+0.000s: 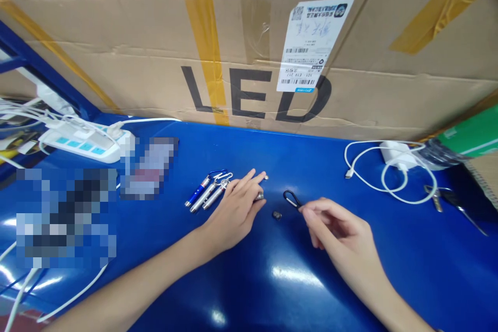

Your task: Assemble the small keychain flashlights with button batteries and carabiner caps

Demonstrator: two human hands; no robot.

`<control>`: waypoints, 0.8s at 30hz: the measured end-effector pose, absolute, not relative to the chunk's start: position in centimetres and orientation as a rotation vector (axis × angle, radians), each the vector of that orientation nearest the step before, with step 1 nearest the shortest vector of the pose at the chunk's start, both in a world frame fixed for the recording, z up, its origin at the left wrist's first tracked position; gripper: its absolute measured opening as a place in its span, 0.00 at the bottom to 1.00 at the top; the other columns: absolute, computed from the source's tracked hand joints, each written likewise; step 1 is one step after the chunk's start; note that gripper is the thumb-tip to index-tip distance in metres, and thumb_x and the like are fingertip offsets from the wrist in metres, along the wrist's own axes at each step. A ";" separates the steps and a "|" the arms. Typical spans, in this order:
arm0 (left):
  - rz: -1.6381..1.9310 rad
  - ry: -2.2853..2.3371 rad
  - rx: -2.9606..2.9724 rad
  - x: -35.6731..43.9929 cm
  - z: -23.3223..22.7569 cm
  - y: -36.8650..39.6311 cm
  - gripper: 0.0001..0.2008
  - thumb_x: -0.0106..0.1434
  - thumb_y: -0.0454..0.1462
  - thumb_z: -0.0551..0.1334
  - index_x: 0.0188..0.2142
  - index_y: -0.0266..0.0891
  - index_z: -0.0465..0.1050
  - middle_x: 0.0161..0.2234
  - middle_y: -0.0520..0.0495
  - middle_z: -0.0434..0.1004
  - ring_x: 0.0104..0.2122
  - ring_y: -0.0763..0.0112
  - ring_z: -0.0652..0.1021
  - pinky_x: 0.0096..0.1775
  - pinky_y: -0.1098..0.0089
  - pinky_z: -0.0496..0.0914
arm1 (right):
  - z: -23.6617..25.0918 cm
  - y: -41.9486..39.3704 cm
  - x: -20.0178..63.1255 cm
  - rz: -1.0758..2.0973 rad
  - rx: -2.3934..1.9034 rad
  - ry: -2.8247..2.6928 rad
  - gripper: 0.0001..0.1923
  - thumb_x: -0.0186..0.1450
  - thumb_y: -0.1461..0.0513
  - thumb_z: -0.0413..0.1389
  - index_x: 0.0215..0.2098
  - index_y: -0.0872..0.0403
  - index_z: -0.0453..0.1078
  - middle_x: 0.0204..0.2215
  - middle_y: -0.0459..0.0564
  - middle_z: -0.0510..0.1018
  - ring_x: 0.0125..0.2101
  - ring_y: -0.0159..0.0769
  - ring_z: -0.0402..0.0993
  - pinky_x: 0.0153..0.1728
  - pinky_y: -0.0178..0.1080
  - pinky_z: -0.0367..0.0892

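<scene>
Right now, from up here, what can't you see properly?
All in the head view:
Silver piece: partly hidden by the left hand.
Black clip: its near end is covered by the right hand.
Small black piece: too small and blurred to name.
Handwriting on the white label: too faint and blurred to read.
Whatever is behind the pixel patches: blocked out.
Green thing: cut off by the right edge.

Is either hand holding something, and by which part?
The right hand pinches the black carabiner by its near end, between thumb and fingers. The left hand is at a small silvery piece; whether it grips that cannot be told.
</scene>
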State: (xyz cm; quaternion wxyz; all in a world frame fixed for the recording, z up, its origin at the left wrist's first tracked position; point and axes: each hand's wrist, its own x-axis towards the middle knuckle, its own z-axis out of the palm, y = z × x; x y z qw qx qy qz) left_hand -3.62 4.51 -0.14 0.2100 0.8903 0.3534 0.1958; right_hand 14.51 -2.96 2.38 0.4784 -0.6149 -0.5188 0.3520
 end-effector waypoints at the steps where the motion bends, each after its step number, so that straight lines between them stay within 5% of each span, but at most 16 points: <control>1: 0.514 0.977 2.491 -3.7 -0.1 4.7 0.04 0.68 0.32 0.51 0.38 0.41 0.62 0.60 0.41 0.61 0.62 0.59 0.55 0.55 0.54 0.57 | 2.3 -3.0 14.5 0.860 -1.499 -1.273 0.08 0.60 0.57 0.56 0.27 0.53 0.70 0.13 0.40 0.65 0.13 0.26 0.62 0.14 0.28 0.59; 15: 0.363 0.830 2.586 -3.9 0.5 5.1 0.06 0.68 0.32 0.50 0.41 0.39 0.64 0.58 0.43 0.64 0.61 0.58 0.58 0.54 0.54 0.57 | 2.4 -3.2 14.6 0.815 -1.426 -1.446 0.07 0.63 0.60 0.54 0.28 0.53 0.70 0.20 0.43 0.69 0.16 0.26 0.63 0.18 0.30 0.62; 24: 0.576 0.768 2.680 -3.6 0.7 3.5 0.07 0.68 0.33 0.49 0.37 0.39 0.64 0.57 0.39 0.64 0.59 0.59 0.60 0.53 0.56 0.59 | 2.8 -2.9 14.4 0.758 -1.394 -1.511 0.11 0.61 0.61 0.54 0.21 0.54 0.63 0.18 0.42 0.65 0.16 0.26 0.61 0.17 0.30 0.59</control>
